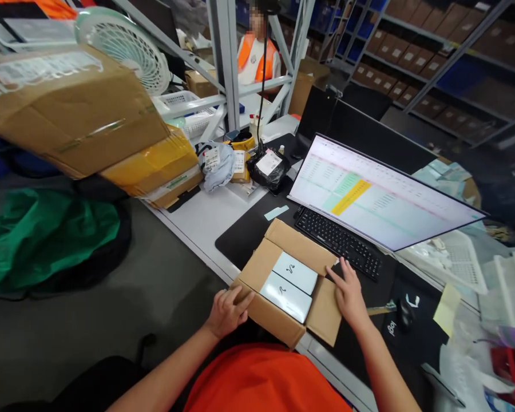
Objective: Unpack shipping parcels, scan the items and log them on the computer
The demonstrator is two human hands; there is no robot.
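Cardboard carton [278, 321] in the head view: matte brown, flaps open, sitting on a smooth black mat [237, 245], two shiny white rectangular boxes [286, 296] side by side inside. Left hand [228, 313] curls, gripping its left edge; right hand [347, 290] is loosely spread, fingertips at the far-right corner.

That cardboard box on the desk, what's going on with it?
A person has both bare hands at an open cardboard box. The left hand is at its left corner, and the right hand, fingers spread, is at its right side. The flaps are folded outward, and two white boxes lie side by side inside, each with a black mark on top. Just beyond are a keyboard and a lit monitor.
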